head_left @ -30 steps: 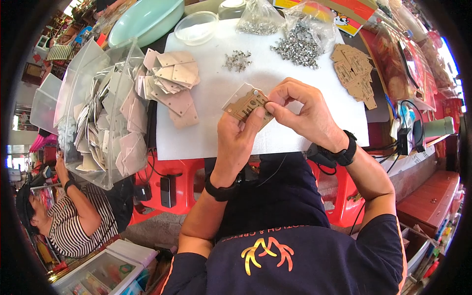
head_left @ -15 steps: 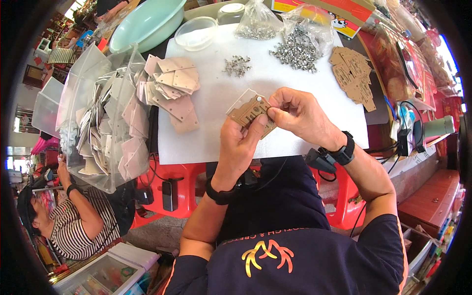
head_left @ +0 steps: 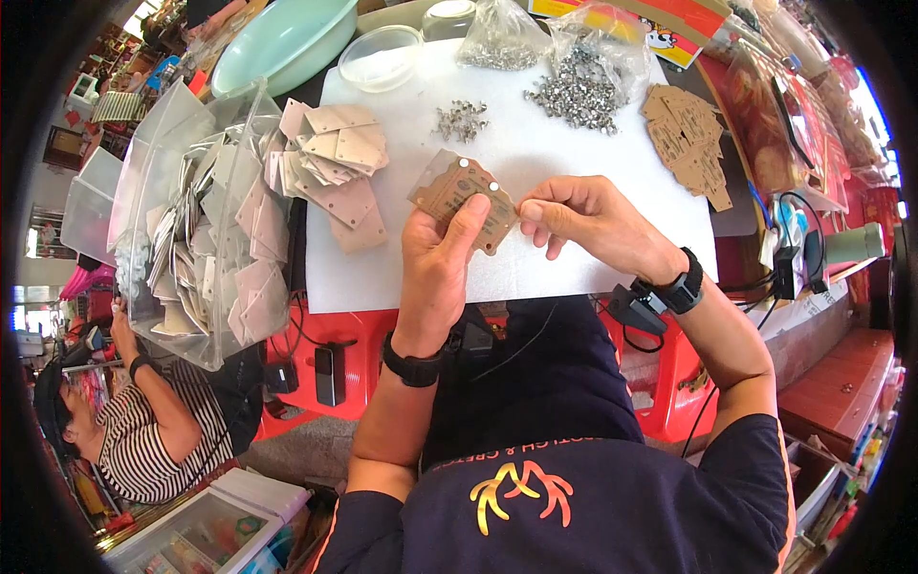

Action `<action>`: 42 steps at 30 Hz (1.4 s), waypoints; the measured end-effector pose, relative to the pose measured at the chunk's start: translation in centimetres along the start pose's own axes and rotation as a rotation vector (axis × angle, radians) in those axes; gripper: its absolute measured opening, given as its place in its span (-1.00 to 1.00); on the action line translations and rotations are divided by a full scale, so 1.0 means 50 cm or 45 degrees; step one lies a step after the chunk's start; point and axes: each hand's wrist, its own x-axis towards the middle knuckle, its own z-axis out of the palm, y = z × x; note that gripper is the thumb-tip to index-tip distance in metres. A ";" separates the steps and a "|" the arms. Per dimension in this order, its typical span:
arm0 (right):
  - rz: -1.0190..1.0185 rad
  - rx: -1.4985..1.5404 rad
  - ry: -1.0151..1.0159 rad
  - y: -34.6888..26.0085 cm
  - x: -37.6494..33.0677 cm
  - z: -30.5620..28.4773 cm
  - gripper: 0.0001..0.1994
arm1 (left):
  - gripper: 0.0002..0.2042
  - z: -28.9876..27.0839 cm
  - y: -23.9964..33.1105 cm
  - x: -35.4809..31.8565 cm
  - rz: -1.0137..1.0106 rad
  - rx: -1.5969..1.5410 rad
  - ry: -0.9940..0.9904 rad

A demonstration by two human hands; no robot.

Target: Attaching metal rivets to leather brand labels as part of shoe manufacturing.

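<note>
My left hand [head_left: 442,263] grips a brown printed card [head_left: 495,222] over the white sheet, its thumb flat on the face. A paler plate [head_left: 432,170] shows behind the card's upper left edge. Two round, light metal fasteners sit along the card's top edge. At the card's right edge, the thumb and forefinger of my right hand [head_left: 588,225] are pinched together; whatever is between them is too small to make out. Beyond the hands lie a small pile of metal fasteners [head_left: 462,121] and a bigger heap [head_left: 579,100] spilling from a plastic bag.
Beige plates [head_left: 346,143] are stacked at the left, beside a clear bin [head_left: 218,325] full of more. Brown cards [head_left: 684,139] lie at the right. A round clear tub [head_left: 381,59] and a green basin [head_left: 282,48] stand at the back. Another person [head_left: 153,430] sits at far left.
My left hand has tilted and shifted the card leftward, and two fasteners now show along its top. My right hand has drawn from the card's face to its right edge.
</note>
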 end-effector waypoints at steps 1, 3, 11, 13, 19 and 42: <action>-0.016 -0.011 -0.006 0.001 0.003 0.001 -0.71 | -0.76 -0.001 0.000 0.000 -0.012 0.011 -0.016; -0.032 -0.021 -0.019 0.002 0.007 0.005 -0.72 | -0.76 -0.002 0.002 -0.003 -0.023 0.024 -0.026; -0.012 -0.228 0.021 -0.020 0.021 0.026 -0.76 | -0.77 -0.024 0.022 -0.036 -0.116 0.162 -0.089; -0.003 -0.275 -0.030 -0.028 0.026 0.034 -0.77 | -0.77 -0.036 0.025 -0.046 -0.112 0.132 -0.065; 0.023 -0.443 -0.187 -0.050 0.060 0.063 -0.76 | -0.78 -0.076 0.014 -0.073 -0.042 0.003 0.043; -0.613 -1.675 0.052 -0.034 0.247 -0.034 -0.92 | -0.77 -0.090 0.004 -0.075 -0.074 0.024 0.047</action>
